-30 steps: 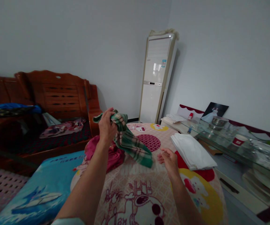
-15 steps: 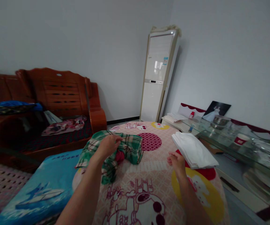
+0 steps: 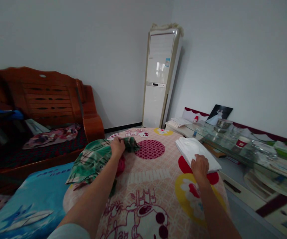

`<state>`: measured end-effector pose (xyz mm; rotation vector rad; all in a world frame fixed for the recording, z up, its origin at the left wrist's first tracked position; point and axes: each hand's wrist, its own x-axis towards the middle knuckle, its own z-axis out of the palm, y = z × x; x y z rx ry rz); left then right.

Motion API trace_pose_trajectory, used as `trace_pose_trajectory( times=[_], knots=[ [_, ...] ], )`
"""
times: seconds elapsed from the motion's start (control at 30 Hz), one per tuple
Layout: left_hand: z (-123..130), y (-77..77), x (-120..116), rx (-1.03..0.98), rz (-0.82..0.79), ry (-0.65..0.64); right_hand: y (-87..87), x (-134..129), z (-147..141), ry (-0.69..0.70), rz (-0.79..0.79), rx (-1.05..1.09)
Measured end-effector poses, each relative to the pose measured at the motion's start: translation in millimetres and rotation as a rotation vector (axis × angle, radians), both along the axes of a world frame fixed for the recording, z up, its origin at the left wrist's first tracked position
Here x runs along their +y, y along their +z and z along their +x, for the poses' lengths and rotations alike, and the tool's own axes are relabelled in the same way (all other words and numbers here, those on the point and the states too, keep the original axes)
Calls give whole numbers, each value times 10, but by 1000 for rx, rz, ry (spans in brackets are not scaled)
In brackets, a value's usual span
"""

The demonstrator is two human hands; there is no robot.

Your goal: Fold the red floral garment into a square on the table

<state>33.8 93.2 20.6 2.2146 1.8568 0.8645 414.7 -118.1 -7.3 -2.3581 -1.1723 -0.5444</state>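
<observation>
A green plaid shirt (image 3: 93, 157) lies crumpled at the left side of the table. My left hand (image 3: 117, 146) is closed on its upper part, with a bunched end of the cloth sticking out to the right of the fingers. Some pinkish-red cloth (image 3: 120, 166) shows under the shirt, partly hidden by my left forearm. To the right, a folded white cloth (image 3: 195, 150) rests near the table's edge. My right hand (image 3: 200, 165) lies on its near left side, fingers slightly bent and touching the top; I see no cloth gripped in it.
A patterned pink tablecloth (image 3: 145, 177) covers the round table. At the left are a blue printed cloth (image 3: 36, 202) and a wooden sofa (image 3: 46, 93). On the right stands a glass-topped cabinet (image 3: 233, 151) with a paper cup (image 3: 242, 142) and a metal bowl (image 3: 223, 123). An air conditioner (image 3: 159, 73) stands behind.
My left hand has closed on the shirt, whose right part is now bunched up and shifted left. My right hand has moved onto the white cloth. The view has turned slightly right.
</observation>
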Motion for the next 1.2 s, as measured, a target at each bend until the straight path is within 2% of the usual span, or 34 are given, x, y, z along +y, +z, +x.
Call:
trace_pose_trajectory(
  times=[0.03, 0.1, 0.17, 0.33, 0.4, 0.47, 0.57, 0.67, 0.7, 0.8, 0.93, 1.03, 1.13, 1.2],
  knots=[
    [-97, 85, 74, -216, 128, 138, 0, -21, 63, -21, -59, -41],
    [-265, 176, 157, -325, 229, 198, -19, -55, 124, -37, -139, -84],
    [-369, 138, 139, -329, 236, 159, -44, -82, 116, -41, -157, -92],
    [-412, -202, -140, -233, 133, 108, -54, -171, 109, -107, -131, -62],
    [-375, -240, -234, -220, 162, 90, -6, -194, 153, -123, -144, -38],
    [-287, -183, -313, -227, 177, 38, 108, -187, 148, -107, -88, 15],
    [-42, 7, -472, -297, 123, -131, 414, -130, -78, 84, 228, 198],
    [266, 210, -720, -399, 35, -400, 773, -81, -520, 552, 480, 468],
    [358, 266, -814, -422, 22, -492, 873, -76, -669, 654, 528, 553],
    [545, 382, -1063, -438, -35, -718, 1053, -94, -1005, 781, 621, 755],
    [621, 390, -1238, -288, -84, -812, 1035, -152, -1215, 884, 594, 886],
    [664, 257, -1289, -157, -143, -826, 945, -162, -1327, 956, 512, 950],
    [722, 67, -1282, -53, -318, -785, 848, -121, -1395, 1016, 470, 1008],
    [714, 24, -1209, -61, -375, -714, 771, -82, -1381, 1007, 464, 1039]
  ],
)
